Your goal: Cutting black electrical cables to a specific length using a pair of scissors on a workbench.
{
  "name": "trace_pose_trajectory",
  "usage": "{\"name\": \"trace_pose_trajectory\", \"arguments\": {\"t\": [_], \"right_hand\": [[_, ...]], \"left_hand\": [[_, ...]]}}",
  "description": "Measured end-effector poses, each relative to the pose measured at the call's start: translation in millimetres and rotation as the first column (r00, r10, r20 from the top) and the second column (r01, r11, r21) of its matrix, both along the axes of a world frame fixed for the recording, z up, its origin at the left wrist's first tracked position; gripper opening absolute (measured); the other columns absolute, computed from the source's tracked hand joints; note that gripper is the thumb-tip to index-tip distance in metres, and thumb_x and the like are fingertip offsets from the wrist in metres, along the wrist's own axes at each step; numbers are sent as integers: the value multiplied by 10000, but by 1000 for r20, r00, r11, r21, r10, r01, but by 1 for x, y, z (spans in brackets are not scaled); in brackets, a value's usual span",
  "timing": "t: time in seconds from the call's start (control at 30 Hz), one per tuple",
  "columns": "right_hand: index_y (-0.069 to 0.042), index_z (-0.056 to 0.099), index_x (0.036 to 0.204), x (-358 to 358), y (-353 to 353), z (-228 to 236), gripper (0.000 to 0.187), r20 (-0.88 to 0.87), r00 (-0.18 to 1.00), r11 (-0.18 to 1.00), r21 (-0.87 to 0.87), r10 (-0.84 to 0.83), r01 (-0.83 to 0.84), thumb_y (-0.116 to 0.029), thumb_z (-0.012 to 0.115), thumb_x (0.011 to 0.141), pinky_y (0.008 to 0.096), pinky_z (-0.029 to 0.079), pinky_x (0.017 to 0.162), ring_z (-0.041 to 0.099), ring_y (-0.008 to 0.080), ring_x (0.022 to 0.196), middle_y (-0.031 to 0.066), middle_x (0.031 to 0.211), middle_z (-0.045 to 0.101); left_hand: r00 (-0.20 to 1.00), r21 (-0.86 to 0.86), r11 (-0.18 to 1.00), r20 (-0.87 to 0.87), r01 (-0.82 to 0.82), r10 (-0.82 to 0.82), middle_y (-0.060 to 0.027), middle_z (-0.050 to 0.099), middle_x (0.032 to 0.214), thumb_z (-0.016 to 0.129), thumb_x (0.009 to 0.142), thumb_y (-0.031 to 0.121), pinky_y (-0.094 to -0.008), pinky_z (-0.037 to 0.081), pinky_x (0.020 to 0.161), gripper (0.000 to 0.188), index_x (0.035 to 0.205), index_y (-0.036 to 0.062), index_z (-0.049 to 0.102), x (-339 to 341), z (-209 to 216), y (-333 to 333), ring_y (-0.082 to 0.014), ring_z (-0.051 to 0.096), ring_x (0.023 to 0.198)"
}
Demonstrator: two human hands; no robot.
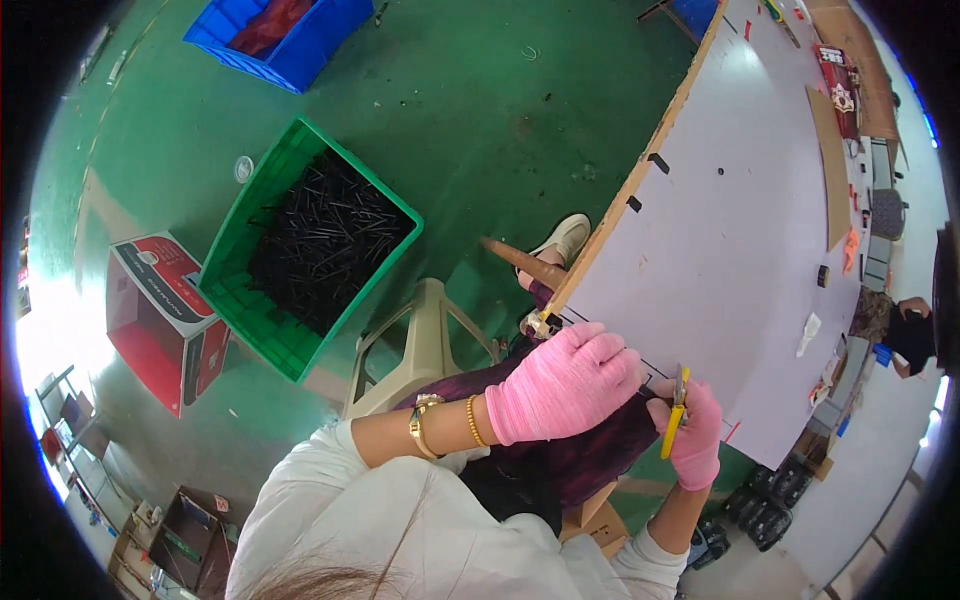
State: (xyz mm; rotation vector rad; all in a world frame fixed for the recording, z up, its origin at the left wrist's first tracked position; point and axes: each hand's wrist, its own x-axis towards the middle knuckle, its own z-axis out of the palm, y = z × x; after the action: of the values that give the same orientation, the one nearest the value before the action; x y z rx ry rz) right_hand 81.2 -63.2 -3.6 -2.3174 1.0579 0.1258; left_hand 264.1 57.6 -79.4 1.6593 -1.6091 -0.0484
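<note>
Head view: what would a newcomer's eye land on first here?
Probably the two pink-gloved hands at lower centre: the left hand is closed at the edge of the white table, and the right hand grips a yellow-handled tool. Next, the green crate of black rods on the green floor, upper left.

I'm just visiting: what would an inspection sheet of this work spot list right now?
Surface: pale grey worktable, wooden edge.
Job's things: yellow-handled cutting tool; thin dark piece at the table edge, under the left hand.
Clutter: small white scraps, black bits on the table.
Hands: pink-gloved left hand closed in a fist at the table edge; pink-gloved right hand grips the tool.
Cables: nothing seen.
Surroundings: green plastic crate of black rods, blue plastic bin, red cardboard box, green floor.
</note>
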Motion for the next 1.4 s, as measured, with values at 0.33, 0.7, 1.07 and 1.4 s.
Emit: {"name": "trace_pose_trajectory", "arguments": {"t": [0.33,0.7,1.07,1.4], "right_hand": [[-15,636,860,4,0,3,171,26,1000,1000,-4,15,-15,23,699,706,321,396,613,499,201,672,74,719,537],[-5,637,857,6,-2,3,167,-40,999,999,-29,18,-19,-41,725,719,335,419,628,521,232,670,124,721,599],[38,550,796,21,2,13,313,-8,972,972,27,-234,234,-161,787,748,337,400,534,375,208,550,154,610,449],[22,587,809,22,-17,11,417,-181,968,984,8,-173,177,-349,768,749,406,442,581,529,372,609,223,674,545]], "left_hand": [[998,42,997,10,-67,67,47,509,924,634,695,208,-301,454,770,256,949,227,658,-2,3,-2,-139,539,907],[1000,109,994,6,-16,16,55,519,924,640,699,205,-323,444,787,254,948,247,674,-1,9,-1,-143,544,907],[988,166,985,-140,-44,68,43,554,858,713,690,138,-386,385,772,216,880,239,725,-1,22,-5,-210,523,868],[994,165,984,-73,-63,75,21,575,853,706,705,142,-401,392,761,188,874,225,723,-4,31,-8,-242,547,878]]}}
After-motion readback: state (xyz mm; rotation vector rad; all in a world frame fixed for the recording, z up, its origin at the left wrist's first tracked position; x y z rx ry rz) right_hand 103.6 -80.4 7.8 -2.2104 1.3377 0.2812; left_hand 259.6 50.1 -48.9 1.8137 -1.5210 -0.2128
